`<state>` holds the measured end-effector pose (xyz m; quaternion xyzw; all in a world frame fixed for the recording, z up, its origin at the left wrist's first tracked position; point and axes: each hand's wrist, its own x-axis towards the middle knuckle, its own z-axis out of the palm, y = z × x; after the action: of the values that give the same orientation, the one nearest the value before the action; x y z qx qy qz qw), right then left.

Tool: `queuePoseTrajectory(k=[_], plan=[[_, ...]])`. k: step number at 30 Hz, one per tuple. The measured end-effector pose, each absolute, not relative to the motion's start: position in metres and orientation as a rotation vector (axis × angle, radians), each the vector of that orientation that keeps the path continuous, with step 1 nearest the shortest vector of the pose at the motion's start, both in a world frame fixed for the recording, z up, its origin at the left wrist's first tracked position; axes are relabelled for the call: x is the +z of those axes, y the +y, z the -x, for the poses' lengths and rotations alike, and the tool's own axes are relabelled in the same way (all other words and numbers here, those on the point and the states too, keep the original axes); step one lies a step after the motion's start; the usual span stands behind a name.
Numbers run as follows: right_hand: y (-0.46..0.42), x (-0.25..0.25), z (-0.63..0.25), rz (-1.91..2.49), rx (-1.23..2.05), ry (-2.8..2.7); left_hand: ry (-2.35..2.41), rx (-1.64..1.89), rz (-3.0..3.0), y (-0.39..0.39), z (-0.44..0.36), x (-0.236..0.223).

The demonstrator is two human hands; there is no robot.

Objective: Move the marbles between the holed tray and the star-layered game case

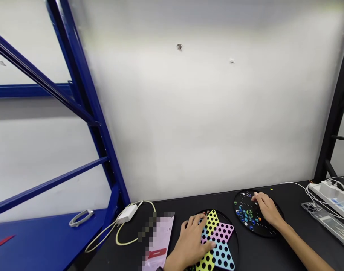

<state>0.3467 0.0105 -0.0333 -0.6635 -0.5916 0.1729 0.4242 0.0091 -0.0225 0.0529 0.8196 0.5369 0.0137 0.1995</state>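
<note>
My left hand (190, 239) lies on the left side of a star-shaped Chinese checkers board (222, 246), its fingers spread and its thumb on the star. The star has yellow, pink and blue sections full of black holes and sits on a round black base (236, 244). My right hand (266, 207) reaches into a round black tray (266, 230), fingers bent down and close together near its far side. Whatever those fingertips pinch is too small to make out. Glass marbles (246, 214), mostly blue and green, lie in the tray's left half.
A pink printed sheet (160, 241), partly blurred, lies left of the board. Further left are a white adapter (128, 213) and its looping cable. At right lie a power strip (334, 195) with cords and a clear-topped flat case (327, 222). A white wall (205, 131) stands behind.
</note>
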Motion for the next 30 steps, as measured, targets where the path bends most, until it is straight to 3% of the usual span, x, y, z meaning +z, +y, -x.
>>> queuePoseTrajectory(k=[8, 13, 22, 30], plan=[[-0.019, 0.007, -0.26, 1.539, 0.329, -1.985, 1.482, 0.077, -2.275, -0.023, -0.002, 0.051], [-0.037, 0.011, -0.223, 1.435, 0.442, -2.344, 1.633, 0.112, -2.21, -0.019, 0.006, 0.045], [-0.042, 0.006, -0.226, 1.437, 0.283, -2.278, 1.629, 0.176, -2.245, -0.014, 0.014, 0.041], [-0.015, 0.008, -0.223, 1.542, 0.403, -2.12, 1.461, 0.293, -2.333, -0.017, 0.014, 0.043]])
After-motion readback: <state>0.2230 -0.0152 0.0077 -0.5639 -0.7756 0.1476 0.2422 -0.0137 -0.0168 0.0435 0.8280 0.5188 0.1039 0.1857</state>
